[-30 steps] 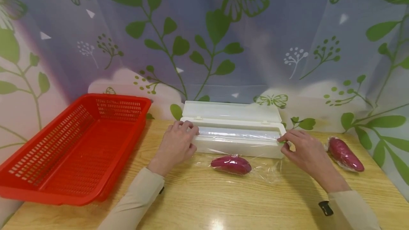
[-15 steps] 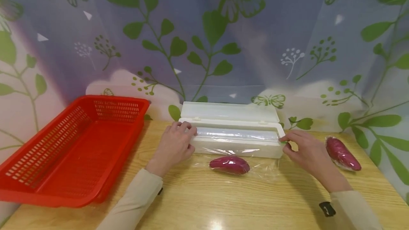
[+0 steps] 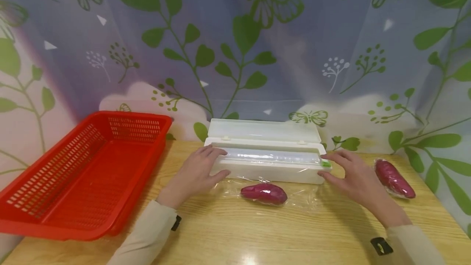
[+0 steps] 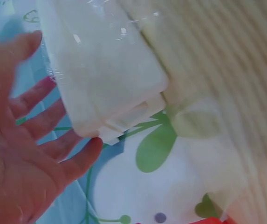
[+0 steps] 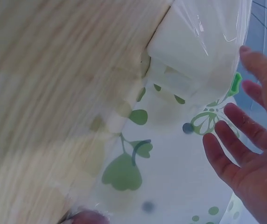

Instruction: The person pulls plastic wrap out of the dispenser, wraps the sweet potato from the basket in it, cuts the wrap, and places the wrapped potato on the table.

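Observation:
A white cling film dispenser [image 3: 272,174] stands with its lid [image 3: 264,130] raised, a roll of clear film [image 3: 270,156] inside. In front, a reddish-purple sweet potato [image 3: 264,194] lies on the table with clear film [image 3: 303,198] spread about it. My left hand [image 3: 196,174] is at the dispenser's left end, fingers extended at its top edge and thumb apart. At the right end, my right hand [image 3: 353,178] has its fingers over the green slider [image 3: 325,162], thumb by the front wall. The right wrist view shows those fingers spread, pinching nothing.
A red plastic basket [image 3: 110,226] stands at the left of the wooden table [image 3: 228,236]. Another sweet potato [image 3: 394,179], wrapped in film, lies at the right. Behind the table hangs a printed curtain [image 3: 294,52] with leaves and butterflies.
My right fingers and thumb have parted from their pinch at the green slider, which now shows. The left hand's thumb has spread away from its fingers. The film before the dispenser has dropped lower.

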`<state>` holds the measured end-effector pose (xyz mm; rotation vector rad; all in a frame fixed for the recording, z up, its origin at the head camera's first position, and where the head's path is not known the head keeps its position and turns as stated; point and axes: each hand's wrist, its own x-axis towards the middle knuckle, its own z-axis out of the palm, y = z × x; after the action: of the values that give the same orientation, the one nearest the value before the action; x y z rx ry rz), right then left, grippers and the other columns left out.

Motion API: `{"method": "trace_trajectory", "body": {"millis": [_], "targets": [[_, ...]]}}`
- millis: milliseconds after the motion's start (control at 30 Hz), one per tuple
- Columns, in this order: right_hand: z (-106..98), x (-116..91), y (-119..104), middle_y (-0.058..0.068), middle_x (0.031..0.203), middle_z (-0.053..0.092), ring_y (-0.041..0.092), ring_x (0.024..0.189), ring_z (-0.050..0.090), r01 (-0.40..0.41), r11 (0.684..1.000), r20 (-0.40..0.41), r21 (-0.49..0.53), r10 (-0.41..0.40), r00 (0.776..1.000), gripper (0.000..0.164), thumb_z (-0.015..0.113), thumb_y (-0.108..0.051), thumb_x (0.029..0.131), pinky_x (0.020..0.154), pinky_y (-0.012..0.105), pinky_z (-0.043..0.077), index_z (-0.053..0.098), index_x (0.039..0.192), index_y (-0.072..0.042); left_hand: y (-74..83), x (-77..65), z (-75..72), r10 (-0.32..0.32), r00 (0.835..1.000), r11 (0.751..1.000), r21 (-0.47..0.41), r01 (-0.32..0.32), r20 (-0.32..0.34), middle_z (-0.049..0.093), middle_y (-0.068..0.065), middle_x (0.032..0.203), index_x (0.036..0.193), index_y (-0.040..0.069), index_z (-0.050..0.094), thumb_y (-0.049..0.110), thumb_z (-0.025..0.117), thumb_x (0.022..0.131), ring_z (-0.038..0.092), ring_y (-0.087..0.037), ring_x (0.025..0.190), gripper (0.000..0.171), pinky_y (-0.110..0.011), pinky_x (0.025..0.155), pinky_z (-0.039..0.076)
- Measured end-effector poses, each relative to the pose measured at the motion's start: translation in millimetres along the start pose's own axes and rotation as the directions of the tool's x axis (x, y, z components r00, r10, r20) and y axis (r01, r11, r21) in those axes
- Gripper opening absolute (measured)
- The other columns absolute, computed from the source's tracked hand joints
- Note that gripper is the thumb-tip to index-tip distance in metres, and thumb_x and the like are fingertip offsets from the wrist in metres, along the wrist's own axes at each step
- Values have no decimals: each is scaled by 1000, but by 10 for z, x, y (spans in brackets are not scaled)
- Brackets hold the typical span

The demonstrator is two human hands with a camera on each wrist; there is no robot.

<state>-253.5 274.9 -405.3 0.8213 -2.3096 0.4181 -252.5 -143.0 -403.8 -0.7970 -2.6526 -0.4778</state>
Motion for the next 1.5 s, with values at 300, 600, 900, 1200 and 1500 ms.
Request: {"method": "trace_trajectory", "body": {"millis": [300, 600, 900, 1200, 1500], "targets": [[121, 79, -9, 9, 99, 67, 27, 90, 62, 71, 997, -5, 17, -70, 998, 38, 92, -8, 63, 69, 45, 55, 78, 98, -10, -60, -39, 44, 59, 984, 998, -11, -61, -170, 69, -6, 113, 104, 10, 68, 17, 80, 89, 69, -25, 99, 21, -40, 86, 59], [115, 56, -41, 11, 98, 67, 27, 94, 60, 96, 992, -47, 87, -93, 995, 33, 89, 6, 60, 82, 28, 46, 74, 84, -12, -65, -58, 19, 23, 985, 997, -73, -36, -173, 71, -8, 116, 97, 10, 72, 13, 80, 89, 72, -26, 102, 12, -41, 91, 60], [-17, -45, -118, 4, 97, 68, 26, 95, 61, 112, 986, -74, 122, -103, 992, 53, 44, -55, 102, 99, 7, 35, 73, 82, -16, -28, -152, -72, 75, 981, 994, -64, -88, -176, 73, -7, 111, 91, 13, 71, 14, 82, 86, 70, -24, 101, 11, -38, 91, 60], [-125, -222, -248, -7, 94, 70, 11, 95, 60, 176, 968, -37, 179, -172, 984, 41, 47, -51, 104, 94, 7, 40, 72, 85, -24, 14, -399, -187, 169, 979, 978, -102, -181, -115, 74, -5, 108, 91, 16, 68, 12, 82, 85, 71, -19, 98, 16, -36, 88, 61], [-71, -412, -309, -10, 93, 70, 6, 91, 60, 194, 936, 21, 293, -209, 978, 31, 52, -47, 103, 90, 5, 43, 71, 88, -26, 55, -575, -173, 136, 987, 980, -157, -121, 87, 70, 9, 101, 95, 22, 66, 14, 76, 91, 68, -14, 92, 12, -32, 89, 60]]}}
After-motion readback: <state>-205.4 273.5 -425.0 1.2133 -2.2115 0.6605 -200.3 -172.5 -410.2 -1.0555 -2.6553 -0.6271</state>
